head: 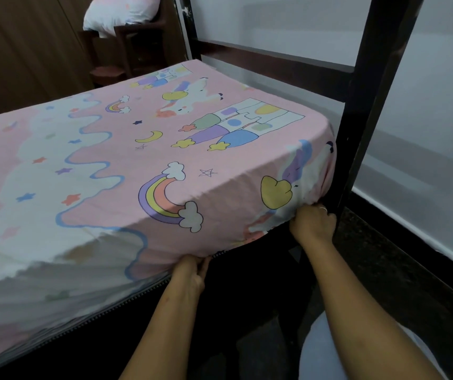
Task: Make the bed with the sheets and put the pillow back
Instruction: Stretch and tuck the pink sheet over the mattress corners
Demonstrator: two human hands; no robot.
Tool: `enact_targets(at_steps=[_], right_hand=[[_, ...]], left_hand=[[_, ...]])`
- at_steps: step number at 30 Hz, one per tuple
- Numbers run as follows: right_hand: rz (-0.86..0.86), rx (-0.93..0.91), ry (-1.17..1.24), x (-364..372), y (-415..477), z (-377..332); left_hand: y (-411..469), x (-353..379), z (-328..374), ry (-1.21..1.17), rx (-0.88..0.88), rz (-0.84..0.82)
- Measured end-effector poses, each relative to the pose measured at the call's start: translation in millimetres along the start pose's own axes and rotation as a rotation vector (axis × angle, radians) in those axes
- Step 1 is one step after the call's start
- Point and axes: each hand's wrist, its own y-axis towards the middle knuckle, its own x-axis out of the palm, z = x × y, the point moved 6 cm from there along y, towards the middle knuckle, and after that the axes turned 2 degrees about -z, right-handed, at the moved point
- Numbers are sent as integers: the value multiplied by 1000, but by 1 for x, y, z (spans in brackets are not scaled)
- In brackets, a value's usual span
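The pink unicorn sheet [143, 149] lies stretched over the mattress, and I'd judge its long axis runs from the end by the black bedpost [357, 133] away to the left. It looks light, soft and prone to slipping back, so it is best taken by its gathered hem. The left hand [191, 274] pinches that hem along the near side. The right hand [313, 223] grips it under the corner. The pillow [121, 12] sits on a chair [137, 42] beyond the bed.

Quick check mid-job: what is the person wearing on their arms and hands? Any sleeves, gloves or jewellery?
The left arm and right arm are bare to the frame edge, with no sleeves, gloves, watch or bracelet in view. The right hand wears a thin pale ring on one finger. The left hand shows no jewellery.
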Motion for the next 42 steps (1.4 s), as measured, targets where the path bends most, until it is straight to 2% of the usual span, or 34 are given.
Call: enact_targets(at_steps=[4, 7, 9, 12, 16, 19, 22, 26, 30, 36, 39, 42], right_hand=[[121, -279, -95, 5, -42, -53], [163, -574, -37, 13, -85, -108], [223, -852, 70, 12, -121, -146], [405, -1211, 264, -2, -179, -199], [464, -1478, 349, -9, -239, -255], [428, -1511, 219, 1, -263, -289], [356, -1449, 75, 17, -272, -317], [272, -1372, -55, 34, -287, -353], [264, -1332, -47, 20, -306, -382], [163, -1457, -60, 20, -317, -410], [8, -1519, -290, 30, -328, -408], [-153, -1508, -378, 48, -326, -411]], left_hand=[[-14, -7, -1, -12, -77, -81], [-32, -33, 6, -24, -128, -149], [-36, -68, 18, 0, -109, -106], [-40, -137, 46, 41, -70, 25], [-56, -213, 88, -74, 12, 154], [-68, -249, 118, -255, 142, 166], [-80, -276, 145, -450, 299, 199], [-90, -295, 169, -648, 481, 164], [-91, -308, 177, -593, 495, 212], [-76, -344, 171, -461, 496, 382], [-73, -354, 167, -415, 476, 408], [-76, -360, 163, -395, 458, 433]])
